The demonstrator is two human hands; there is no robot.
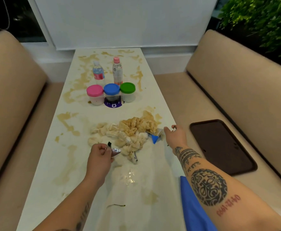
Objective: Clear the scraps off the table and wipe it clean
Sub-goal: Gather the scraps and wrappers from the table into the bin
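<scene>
A heap of crumpled, brown-stained paper napkins (129,132) lies in the middle of the long white table (41,172), which is smeared with brown spills. My left hand (99,157) pinches a shiny foil wrapper (116,151) at the heap's near edge. At the table's right edge my right hand (175,135) pinches a small dark scrap (174,127), next to a blue-and-white torn packet (155,138). A thin dark strip (115,205) lies on the table near me. A blue cloth (193,209) lies under my right forearm.
Three jars with pink (95,95), blue (111,92) and green (127,91) lids stand mid-table, two plastic bottles (108,72) behind them. A dark brown tray (221,145) rests on the beige bench at right. Another bench (11,114) runs along the left.
</scene>
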